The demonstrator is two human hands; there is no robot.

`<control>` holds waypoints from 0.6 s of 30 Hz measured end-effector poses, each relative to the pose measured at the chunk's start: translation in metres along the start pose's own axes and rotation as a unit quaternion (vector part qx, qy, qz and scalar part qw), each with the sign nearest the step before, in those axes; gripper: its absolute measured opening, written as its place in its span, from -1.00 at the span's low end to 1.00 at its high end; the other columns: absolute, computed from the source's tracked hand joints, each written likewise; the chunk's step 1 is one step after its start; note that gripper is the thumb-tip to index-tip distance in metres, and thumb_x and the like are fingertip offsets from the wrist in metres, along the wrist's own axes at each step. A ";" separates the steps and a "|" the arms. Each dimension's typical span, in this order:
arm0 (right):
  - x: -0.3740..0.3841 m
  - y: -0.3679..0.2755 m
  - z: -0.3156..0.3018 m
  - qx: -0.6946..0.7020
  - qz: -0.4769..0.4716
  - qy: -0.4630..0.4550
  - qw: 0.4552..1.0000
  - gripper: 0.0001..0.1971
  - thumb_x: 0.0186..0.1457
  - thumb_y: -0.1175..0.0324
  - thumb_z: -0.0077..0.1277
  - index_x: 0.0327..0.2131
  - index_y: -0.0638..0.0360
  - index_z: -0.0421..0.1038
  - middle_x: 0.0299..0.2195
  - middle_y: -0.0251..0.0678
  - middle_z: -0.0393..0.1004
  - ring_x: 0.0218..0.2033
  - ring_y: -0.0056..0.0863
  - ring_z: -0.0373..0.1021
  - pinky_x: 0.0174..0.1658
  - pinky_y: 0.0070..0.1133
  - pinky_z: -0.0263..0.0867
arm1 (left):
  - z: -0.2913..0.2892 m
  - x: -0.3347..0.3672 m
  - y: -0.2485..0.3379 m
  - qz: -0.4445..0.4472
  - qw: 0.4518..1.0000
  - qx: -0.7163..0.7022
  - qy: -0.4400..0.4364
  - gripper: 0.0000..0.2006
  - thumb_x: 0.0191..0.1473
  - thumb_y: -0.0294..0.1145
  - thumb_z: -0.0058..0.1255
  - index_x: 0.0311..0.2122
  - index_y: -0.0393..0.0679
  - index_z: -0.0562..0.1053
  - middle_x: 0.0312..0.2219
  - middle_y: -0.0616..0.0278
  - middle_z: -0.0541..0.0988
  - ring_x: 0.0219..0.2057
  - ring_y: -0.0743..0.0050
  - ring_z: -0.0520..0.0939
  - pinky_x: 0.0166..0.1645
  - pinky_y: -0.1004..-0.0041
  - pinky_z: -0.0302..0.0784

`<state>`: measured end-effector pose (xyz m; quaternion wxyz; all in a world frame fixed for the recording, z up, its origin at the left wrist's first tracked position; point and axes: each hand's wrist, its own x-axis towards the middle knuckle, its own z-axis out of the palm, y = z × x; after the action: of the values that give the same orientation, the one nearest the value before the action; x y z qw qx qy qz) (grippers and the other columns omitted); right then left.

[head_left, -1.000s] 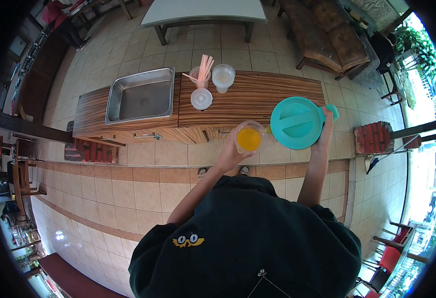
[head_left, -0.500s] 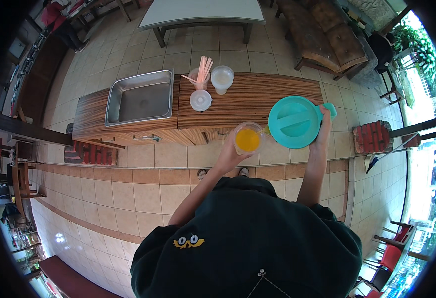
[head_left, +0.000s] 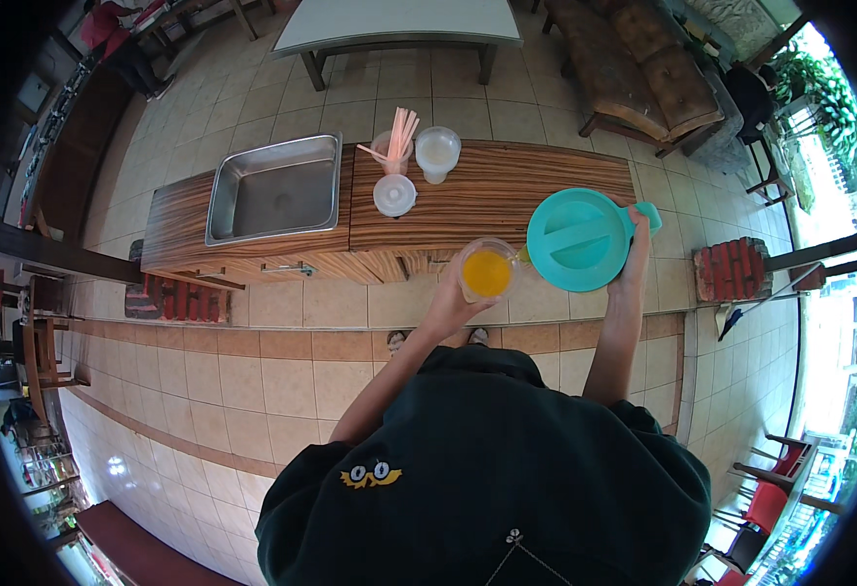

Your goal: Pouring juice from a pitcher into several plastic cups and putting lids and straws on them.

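Observation:
My left hand (head_left: 450, 305) holds a clear plastic cup (head_left: 488, 271) filled with orange liquid, in front of the wooden counter (head_left: 507, 193). My right hand (head_left: 634, 262) grips the handle of a teal pitcher (head_left: 580, 239) with a lid, tilted toward the cup so that its spout is at the cup's rim. Both are held just over the counter's near edge.
On the counter stand a cup of pink straws (head_left: 396, 140), a clear cup with pale liquid (head_left: 437, 153) and a white lidded cup (head_left: 394, 195). A steel basin (head_left: 275, 188) sits sunk in its left part. A table (head_left: 399, 21) and brown bench (head_left: 634, 61) stand beyond. Red brick stacks (head_left: 733, 271) lie right.
The pitcher has shifted slightly left, closer to the cup. The cup and my left hand stay almost in place.

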<state>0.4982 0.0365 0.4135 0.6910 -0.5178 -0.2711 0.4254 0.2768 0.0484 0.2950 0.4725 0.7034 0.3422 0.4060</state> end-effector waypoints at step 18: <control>0.008 0.014 -0.002 0.047 0.025 -0.008 0.999 -0.54 0.00 0.13 -0.31 -0.19 0.36 0.25 -0.23 -0.14 0.36 -0.22 -0.37 0.32 -0.16 -0.49 0.26 | 0.003 0.003 -0.009 -0.014 1.000 -0.009 -0.012 -0.23 -0.37 -0.42 0.23 0.02 -0.19 0.09 -0.02 0.06 0.22 0.00 0.10 0.23 0.06 0.29 0.13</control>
<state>0.4997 0.0437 0.3986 0.7013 -0.4879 -0.2430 0.4593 0.2799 0.0524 0.2862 0.4886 0.6991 0.3424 0.3941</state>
